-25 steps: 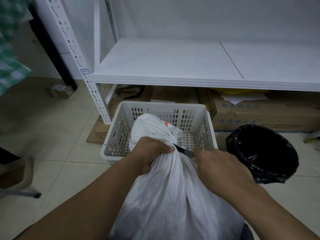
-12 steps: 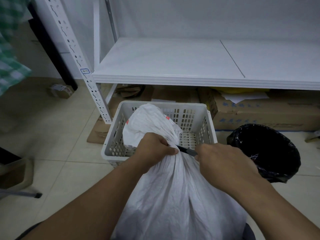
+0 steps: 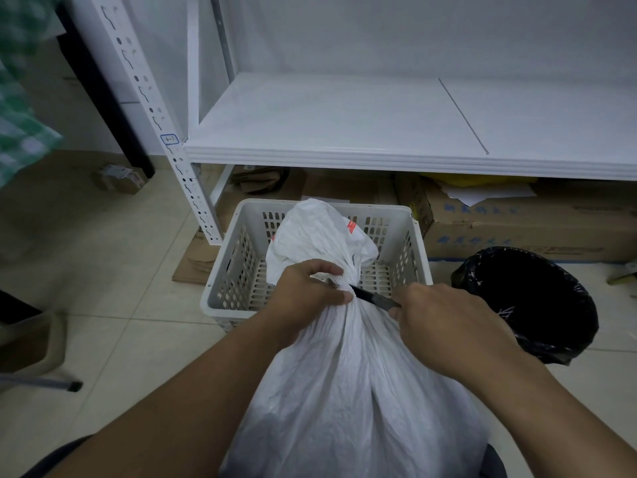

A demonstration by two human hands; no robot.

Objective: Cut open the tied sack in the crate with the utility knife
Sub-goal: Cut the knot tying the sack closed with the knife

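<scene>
Here, crinkled white sack (image 3: 344, 391), left hand (image 3: 306, 298) gripping its neck, right hand (image 3: 444, 322) holding knife (image 3: 372, 297)

Hidden Parts

The handle of the utility knife (image 3: 374, 298) is covered by the right hand (image 3: 444, 326); its tip is lost at the gathered neck of the sack (image 3: 351, 391), whose base is cropped by the lower edge

The sack (image 3: 344, 391) is white with small red marks near its top. Pale grey crate (image 3: 220, 298), slotted lattice walls. Black utility knife (image 3: 374, 298). At right, a glossy black bin liner (image 3: 531, 305); upper left, green-and-white checked cloth (image 3: 20, 115); brown carton (image 3: 517, 232), blue print.
</scene>
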